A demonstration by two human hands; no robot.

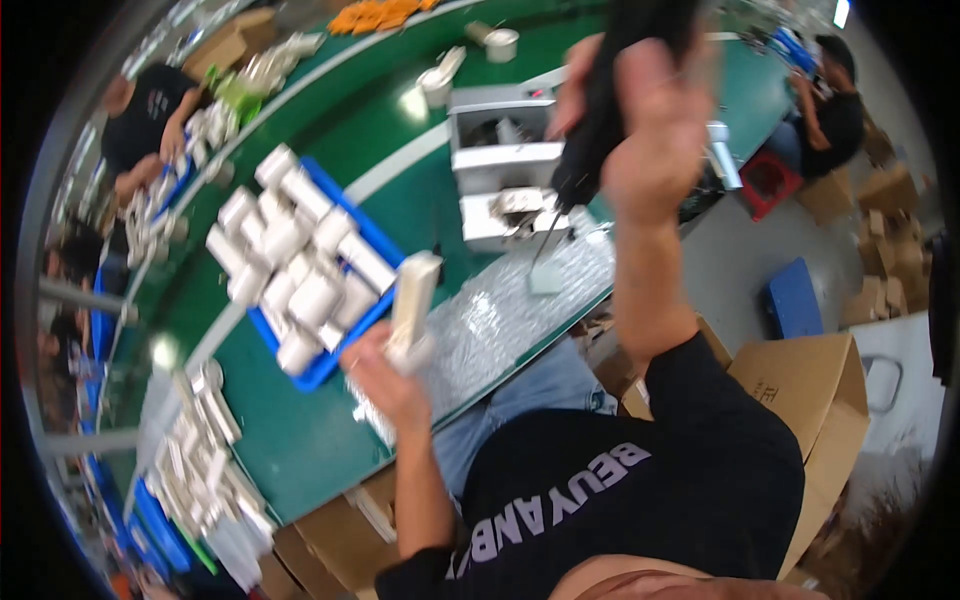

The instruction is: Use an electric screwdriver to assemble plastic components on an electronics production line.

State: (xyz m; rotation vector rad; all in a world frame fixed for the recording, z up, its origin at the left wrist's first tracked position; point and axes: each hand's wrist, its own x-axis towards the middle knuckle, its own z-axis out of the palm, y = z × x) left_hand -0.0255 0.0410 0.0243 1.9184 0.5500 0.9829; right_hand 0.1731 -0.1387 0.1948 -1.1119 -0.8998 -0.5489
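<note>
My left hand (392, 385)'s half-curled around a cream-white plastic piece with a long arm (412, 300), just right of the blue plastic tray (318, 376) of white parts, probably parked there for easy reach. My right hand (655, 130), blurry but wrapped round a black handheld tool (597, 125), is well right of the tray, shaft down, presumably to aim the tip.

The scene was bright, with a white strip of light (841, 12) glowing at the upper right. Glare spotted the green table (300, 440) left of centre and sparkled on the clear plastic sheet (490, 320) mid-frame. Motion blur smeared the right hand (655, 135) and black tool (600, 125) at upper centre; lines bowed toward the blackened corners.
</note>
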